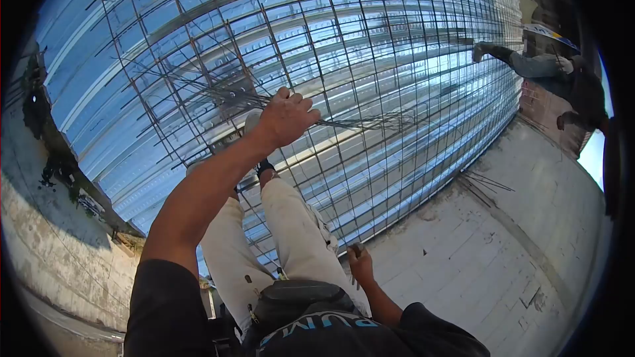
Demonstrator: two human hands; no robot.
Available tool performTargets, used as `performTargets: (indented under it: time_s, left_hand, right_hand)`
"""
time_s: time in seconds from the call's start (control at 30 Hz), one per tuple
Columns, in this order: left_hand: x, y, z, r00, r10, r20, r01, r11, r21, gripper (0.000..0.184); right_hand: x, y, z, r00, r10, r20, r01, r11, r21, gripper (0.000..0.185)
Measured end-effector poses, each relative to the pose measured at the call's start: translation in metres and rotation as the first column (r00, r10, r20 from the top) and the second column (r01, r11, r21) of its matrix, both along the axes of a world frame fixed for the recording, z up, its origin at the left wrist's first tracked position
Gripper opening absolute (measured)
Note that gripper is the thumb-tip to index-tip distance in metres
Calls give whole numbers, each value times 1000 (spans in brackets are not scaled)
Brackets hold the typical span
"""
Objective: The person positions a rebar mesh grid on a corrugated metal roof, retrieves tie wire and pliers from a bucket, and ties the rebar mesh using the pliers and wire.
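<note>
My left hand (288, 118) is closed around a bundle of thin tie wires (370, 122), held above the rebar mesh. Loose wire ends spread out on both sides of the fist. Below lies the mesh of crossed steel bars (337, 26) over shiny ribbed metal decking (264, 3). Down by my right thigh, my right hand (362, 268) grips a dark hand tool (358, 249); its exact kind is mostly hidden by the fingers. A dark flat patch (235, 92) shows under the mesh near my feet.
Another person (549, 69) stands on the mesh at the far right, one leg stretched toward it. A pale block surface (456, 244) borders the decking at lower right, with a few loose bars (488, 182) at its edge. A rough concrete ledge (59, 238) runs along the left.
</note>
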State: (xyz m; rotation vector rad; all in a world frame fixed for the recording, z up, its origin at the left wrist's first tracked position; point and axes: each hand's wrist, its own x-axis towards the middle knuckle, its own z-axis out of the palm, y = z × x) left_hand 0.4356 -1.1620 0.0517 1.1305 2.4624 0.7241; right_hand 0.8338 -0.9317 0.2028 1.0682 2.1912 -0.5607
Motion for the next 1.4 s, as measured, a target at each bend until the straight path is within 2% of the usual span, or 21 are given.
performTargets:
  time_s: [0.07,0.13,0.17,0.2,0.37,0.4,0.5,0.53,0.6,0.67,0.7,0.8,0.83,0.9,1.0,1.03,1.1,1.2,1.27,1.33,1.4]
  left_hand:
    - [5,53,-11,992,-125,19,125,992,25,12]
    - [16,97,-24,978,-202,49,198,976,87,12]
    - [20,115,-29,964,-264,39,261,964,53,13]
    - [24,132,-34,945,-324,29,324,946,19,13]
    - [32,193,-64,881,-469,57,473,878,-75,17]
    - [31,200,-64,890,-450,68,455,882,-121,20]
    - [63,205,-98,979,-203,18,201,976,82,27]
    - [67,198,-90,966,-239,99,240,971,1,34]
    - [78,172,-66,906,-130,402,169,984,-63,34]
    - [107,139,-62,695,194,692,-59,975,-214,41]
    - [114,122,-56,510,321,798,-36,935,-353,43]
    - [160,84,-46,-25,610,792,0,793,-610,50]
    - [169,78,-35,-324,592,738,-143,740,-657,52]
    - [182,75,-19,-800,286,528,-339,510,-791,55]
    - [166,74,-34,-744,40,667,-662,93,-744,44]
    - [157,68,-44,-690,-18,723,-721,-70,-690,40]
    - [123,54,-68,-642,0,767,-743,-250,-621,34]
    - [80,31,-81,-574,68,816,-778,-355,-518,31]
    - [71,16,-90,-522,84,849,-797,-402,-451,29]
    - [75,0,-106,-506,28,862,-810,-359,-464,29]
    - [91,-17,-113,-499,-78,863,-802,-336,-494,27]
  right_hand:
    - [13,-8,-3,990,-73,117,73,997,6,22]
    - [18,-22,-7,989,-133,68,135,990,-36,23]
    - [21,-26,-8,986,-162,43,164,985,-57,24]
    - [24,-27,-7,954,-235,188,257,962,-98,28]
    - [31,-44,-13,915,-351,198,374,923,-93,22]
    - [26,-46,-12,907,-371,199,394,914,-92,22]
    - [18,-46,-17,887,-423,183,445,891,-97,20]
    - [15,-46,-20,883,-439,168,459,883,-102,20]
    - [22,-44,-31,891,-449,70,455,879,-142,22]
    - [5,-41,-35,880,-472,58,474,866,-157,20]
    - [-5,-39,-39,886,-463,30,460,868,-187,19]
    - [-19,-36,-56,891,-451,-57,415,858,-303,14]
    - [-31,-35,-58,916,-399,-45,363,870,-333,13]
    - [-73,-33,-57,959,-282,-25,248,882,-401,13]
    - [-99,-35,-61,989,-139,-57,104,907,-407,17]
    - [-101,-34,-65,992,-97,-79,57,912,-405,19]
    - [-103,-31,-70,991,-130,-25,108,902,-418,20]
    - [-93,-21,-87,989,-147,6,135,895,-426,21]
    - [-88,-15,-99,999,-43,10,43,903,-427,22]
    - [-82,-9,-114,998,-21,67,49,888,-458,23]
    - [-86,-5,-138,996,-84,-17,65,872,-485,24]
